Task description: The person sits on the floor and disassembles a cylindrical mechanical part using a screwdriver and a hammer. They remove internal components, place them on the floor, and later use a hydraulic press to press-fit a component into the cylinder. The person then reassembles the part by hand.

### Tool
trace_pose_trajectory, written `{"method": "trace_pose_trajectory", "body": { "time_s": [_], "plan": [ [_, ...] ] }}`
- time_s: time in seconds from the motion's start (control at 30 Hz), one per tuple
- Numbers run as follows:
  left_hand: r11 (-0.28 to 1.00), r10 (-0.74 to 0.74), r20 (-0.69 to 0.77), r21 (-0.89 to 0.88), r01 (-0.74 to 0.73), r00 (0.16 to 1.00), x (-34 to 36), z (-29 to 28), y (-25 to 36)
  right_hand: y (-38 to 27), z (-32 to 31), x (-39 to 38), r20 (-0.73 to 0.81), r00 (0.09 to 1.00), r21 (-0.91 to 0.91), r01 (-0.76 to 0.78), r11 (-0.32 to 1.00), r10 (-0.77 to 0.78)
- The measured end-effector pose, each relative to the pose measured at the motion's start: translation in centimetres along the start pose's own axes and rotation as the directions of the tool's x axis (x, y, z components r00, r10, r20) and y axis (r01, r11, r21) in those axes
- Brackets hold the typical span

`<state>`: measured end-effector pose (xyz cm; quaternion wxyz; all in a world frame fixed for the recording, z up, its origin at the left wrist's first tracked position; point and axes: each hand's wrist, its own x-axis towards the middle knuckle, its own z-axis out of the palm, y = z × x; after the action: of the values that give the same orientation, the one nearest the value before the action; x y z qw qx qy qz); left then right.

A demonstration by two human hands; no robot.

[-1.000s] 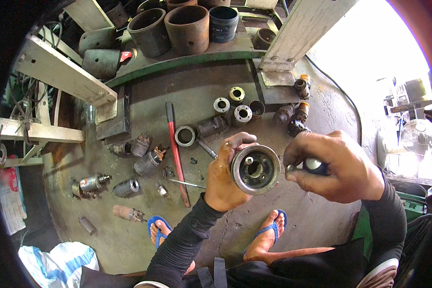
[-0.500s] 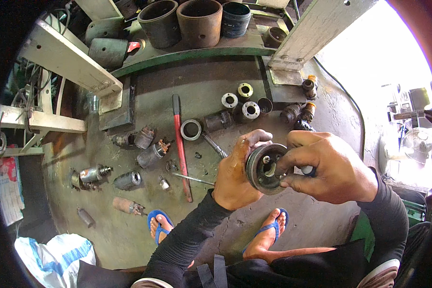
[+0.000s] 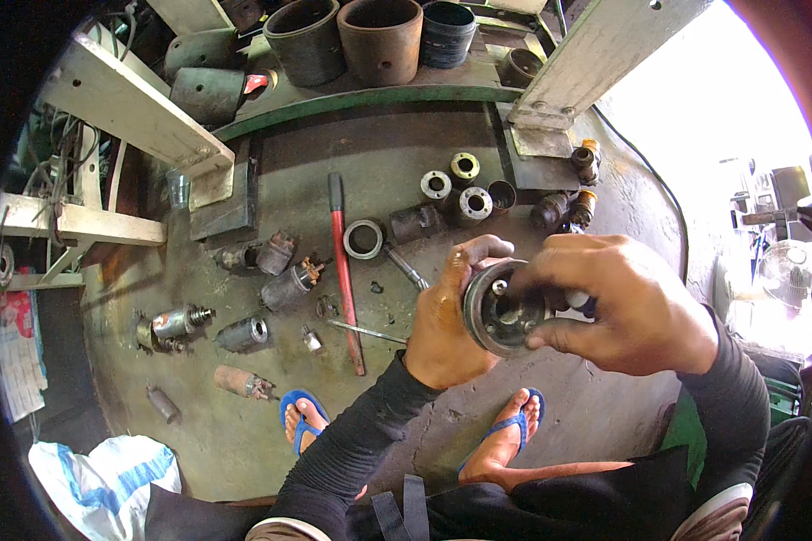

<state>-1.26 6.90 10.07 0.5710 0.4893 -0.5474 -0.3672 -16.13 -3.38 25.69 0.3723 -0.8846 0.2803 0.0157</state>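
A round metal cup (image 3: 490,323) is held above the floor (image 3: 595,419) by the left hand (image 3: 448,311), its grip wrapped around the side. The right hand (image 3: 636,302), clear of it a second ago, now works at the open face, apparently inside; its grip curls around a pale-ended object (image 3: 576,298), fingertip pinch unclear. Beyond lies a red bar (image 3: 343,270).

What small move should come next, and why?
I'd probably ease the right hand back slightly from the metal cylinder: it covers part of the open end, hiding some of the interior, while the left hand supports the cylinder from the side.
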Motion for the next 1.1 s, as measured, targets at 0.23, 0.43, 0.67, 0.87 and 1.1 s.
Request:
{"method": "trace_pose_trajectory", "body": {
  "time_s": [0.23, 0.43, 0.67, 0.87, 1.1],
  "plan": [
    [0.998, -0.01, -0.03, -0.068, 0.008, 1.0, -0.5, 0.1, -2.1, 0.2, -7.7, -4.1, -0.46, 0.879, 0.474, 0.364, 0.802, -0.127],
    [0.999, -0.046, -0.037, -0.005, 0.046, 0.998, 0.2, 0.2, -1.3, -1.8, -6.7, -4.7, -0.545, 0.799, 0.643, 0.593, 0.485, -0.255],
    [0.989, -0.071, -0.029, -0.134, 0.067, 0.997, 0.2, 1.3, -0.7, -3.4, -4.1, -3.1, -0.57, 0.8, 0.632, 0.572, 0.523, -0.187],
    [0.995, -0.012, -0.078, -0.101, 0.004, 0.997, 0.5, 1.3, 0.3, -3.1, -2.8, -3.6, -0.572, 0.811, 0.715, 0.567, 0.409, -0.125],
    [0.994, -0.046, -0.022, -0.101, 0.044, 0.999, 0.2, 1.3, -0.5, -2.9, -3.9, -2.6, -0.51, 0.825, 0.632, 0.55, 0.545, -0.242]
  ]
}}
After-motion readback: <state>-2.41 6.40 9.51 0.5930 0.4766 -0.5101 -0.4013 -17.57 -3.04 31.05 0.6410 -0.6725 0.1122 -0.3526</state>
